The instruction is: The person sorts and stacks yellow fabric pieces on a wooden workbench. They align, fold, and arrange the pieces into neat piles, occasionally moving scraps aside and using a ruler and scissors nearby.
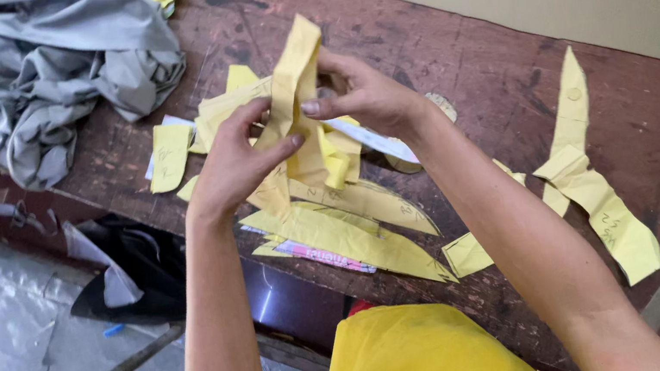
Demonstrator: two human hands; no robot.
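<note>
Both hands pinch one bunch of yellow paper pattern pieces (293,99) above the bench (468,60): left hand (235,163) low, right hand (365,97) higher. More yellow strips (585,173) lie beyond the right hand (ungathered, apparently); grey cloth (68,67) sits beyond the left hand.

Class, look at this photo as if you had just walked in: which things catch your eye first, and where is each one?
First, the left hand and right hand together grip a bundle of yellow paper pattern pieces above the middle of the wooden table. More yellow strips lie scattered to the right, and crumpled grey fabric sits at the far-left corner.
</note>
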